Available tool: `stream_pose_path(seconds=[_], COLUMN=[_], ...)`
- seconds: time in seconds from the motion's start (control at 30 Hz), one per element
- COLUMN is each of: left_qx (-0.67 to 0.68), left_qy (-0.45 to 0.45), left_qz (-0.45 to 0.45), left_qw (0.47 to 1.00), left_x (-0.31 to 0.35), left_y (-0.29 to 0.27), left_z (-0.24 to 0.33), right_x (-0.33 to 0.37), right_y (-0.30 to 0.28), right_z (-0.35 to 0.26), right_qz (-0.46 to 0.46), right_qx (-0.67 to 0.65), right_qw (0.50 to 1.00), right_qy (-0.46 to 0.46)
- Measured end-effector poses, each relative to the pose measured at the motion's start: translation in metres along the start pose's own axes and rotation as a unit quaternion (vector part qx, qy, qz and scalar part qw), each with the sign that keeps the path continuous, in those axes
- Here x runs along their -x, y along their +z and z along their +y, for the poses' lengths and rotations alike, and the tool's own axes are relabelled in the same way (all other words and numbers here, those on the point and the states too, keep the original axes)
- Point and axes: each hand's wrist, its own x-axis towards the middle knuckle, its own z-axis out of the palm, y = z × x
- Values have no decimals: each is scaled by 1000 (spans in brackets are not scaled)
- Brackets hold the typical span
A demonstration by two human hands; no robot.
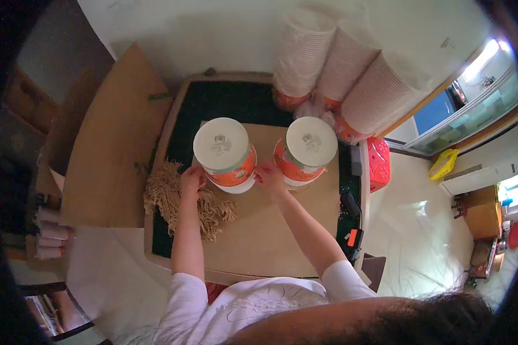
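Two orange paper buckets with white bases stand upside down on a flat cardboard sheet. At the left paper bucket (pixel 224 150), my left hand (pixel 193 179) is at the left of the rim, its fingers closed in a pinch. My right hand (pixel 269 177) pinches at the rim's opposite side, between the buckets. Whatever is between the fingertips of either hand is too small to make out. Beside my right hand stands the right paper bucket (pixel 310 144), with a thin cord loop showing at its near rim. A heap of beige cords (pixel 175 202) lies under and beside my left forearm.
Tall stacks of nested white buckets (pixel 351 63) in clear plastic stand at the back right. A large cardboard piece (pixel 112 149) leans at the left of the table. A red plastic stool (pixel 378 164) and a black-and-orange tool (pixel 354 237) are at the right.
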Motion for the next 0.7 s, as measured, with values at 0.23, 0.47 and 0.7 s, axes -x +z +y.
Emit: stream_pose_path(seconds=[0.23, 0.47, 0.7], left_qx=[69, 44, 15], left_qy=[2, 4, -17], left_qz=[-68, -61, -11], left_qw=[995, 997, 1000], left_x=[-15, 14, 25], left_y=[-5, 4, 11], left_z=[10, 27, 43], right_x=[-9, 4, 8], right_y=[6, 2, 4], right_z=[-8, -24, -36], right_qz=[-26, -47, -55], right_qx=[-22, -56, -29], right_qw=[999, 995, 995], right_qy=[27, 72, 79])
